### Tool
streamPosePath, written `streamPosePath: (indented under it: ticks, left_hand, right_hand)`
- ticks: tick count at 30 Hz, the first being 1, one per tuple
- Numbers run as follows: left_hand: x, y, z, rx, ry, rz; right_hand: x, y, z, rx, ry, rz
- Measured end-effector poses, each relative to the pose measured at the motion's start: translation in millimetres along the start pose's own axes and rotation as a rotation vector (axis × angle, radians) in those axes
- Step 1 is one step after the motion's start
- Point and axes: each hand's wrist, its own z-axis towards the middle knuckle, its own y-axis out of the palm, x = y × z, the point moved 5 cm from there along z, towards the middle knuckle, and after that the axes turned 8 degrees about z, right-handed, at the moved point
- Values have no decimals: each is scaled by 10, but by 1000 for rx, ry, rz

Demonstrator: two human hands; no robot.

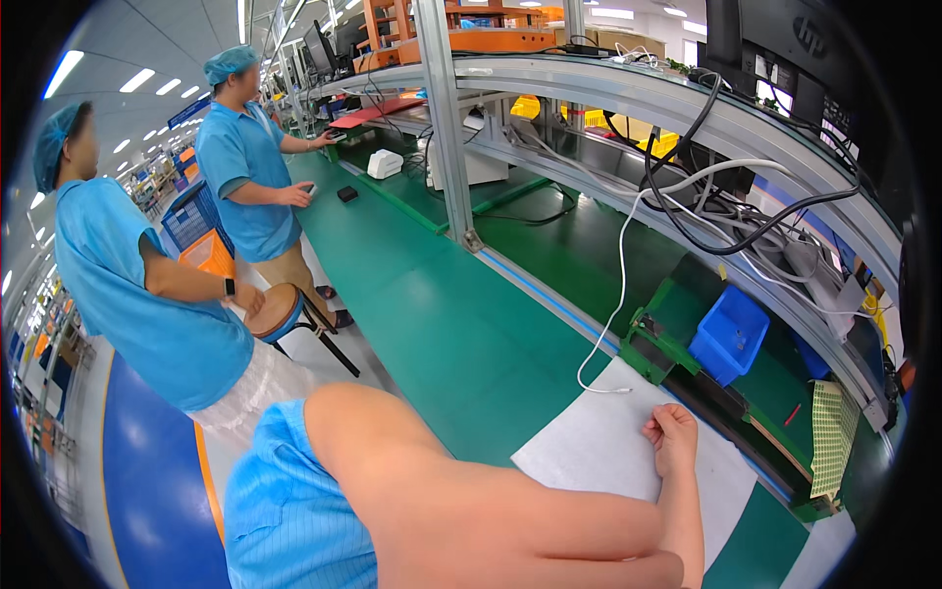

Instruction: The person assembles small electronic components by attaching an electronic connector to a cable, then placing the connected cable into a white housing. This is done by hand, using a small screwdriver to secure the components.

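Close to the camera, my left hand [589,535] is raised across the lower middle. Its fingers stretch to the right, the lower ones cut off by the picture's edge, and no held thing shows. My right hand [673,437] is over a white sheet [579,456] on the green worktop, its fingers curled into a pinch. What they hold, if anything, is too small or hidden to tell. Just beyond that hand, a white cable [622,265] hangs from the shelf, its plug end resting over the sheet, apart from the fingers.
A blue bin [729,335] and a yellow-green dotted sheet [833,437] are at the right. Tangled cables [775,231] hang below a metal shelf rail [667,86]. A metal post [444,128] stands ahead. Two co-workers in blue [147,285] are at the left, near a stool [275,312].
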Motion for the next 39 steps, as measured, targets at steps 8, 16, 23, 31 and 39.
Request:
streamPosePath:
  ticks: [8,16,23,31,39]
  left_hand:
    - [183,-206,29,34,51,5]
    - [380,207,-142,53,-132,-572]
    - [427,538,-236,6,-363,-527]
    - [127,1620,-1497,-507,-658,-543]
    - [90,2138,-2507,-444,-1562,-965]
  right_hand:
    - [-24,-46,-6,-16,-39,43]
    - [-84,53,2,-11,-40,-71]
    - [-517,-221,-601,-60,-58,121]
    - [-510,-685,-974,-128,-37,364]
    - [-605,-720,-1063,-208,-57,444]
